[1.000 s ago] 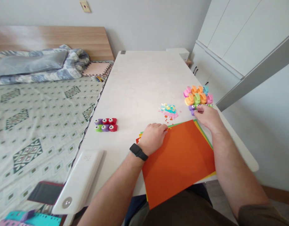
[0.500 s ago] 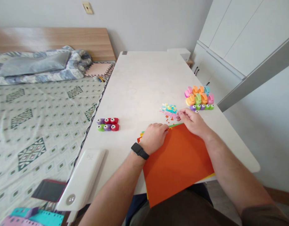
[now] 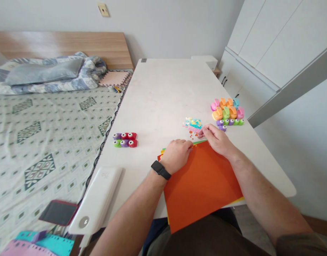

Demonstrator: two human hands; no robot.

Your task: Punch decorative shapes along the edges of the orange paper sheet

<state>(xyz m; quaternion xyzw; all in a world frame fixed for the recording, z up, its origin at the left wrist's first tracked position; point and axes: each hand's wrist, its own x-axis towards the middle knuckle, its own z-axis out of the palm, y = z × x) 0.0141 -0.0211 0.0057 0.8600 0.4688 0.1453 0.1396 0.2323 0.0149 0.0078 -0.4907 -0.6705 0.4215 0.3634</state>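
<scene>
A stack of coloured paper with an orange sheet point(image 3: 203, 185) on top lies at the table's front edge, partly overhanging it. My left hand point(image 3: 176, 154), with a black watch on the wrist, rests over the sheet's far left edge with fingers curled; whatever lies under them is hidden. Beyond the paper is a small heap of paper confetti point(image 3: 194, 123), blue, yellow, pink and orange. At the heap's near right side my right hand point(image 3: 218, 140) has thumb and fingers pinched together. Anything between those fingertips is too small to make out.
Colourful craft punches point(image 3: 225, 113) stand in rows at the right, and several red, purple and green ones point(image 3: 124, 139) at the left. A white device point(image 3: 99, 199) lies along the table's left edge. A bed point(image 3: 64, 117) adjoins the white table point(image 3: 163, 92).
The view has shifted slightly, moving the scene a little to the right. My right fingertips have moved slightly left and nearer, by the orange confetti. My left hand stays at the paper's edge.
</scene>
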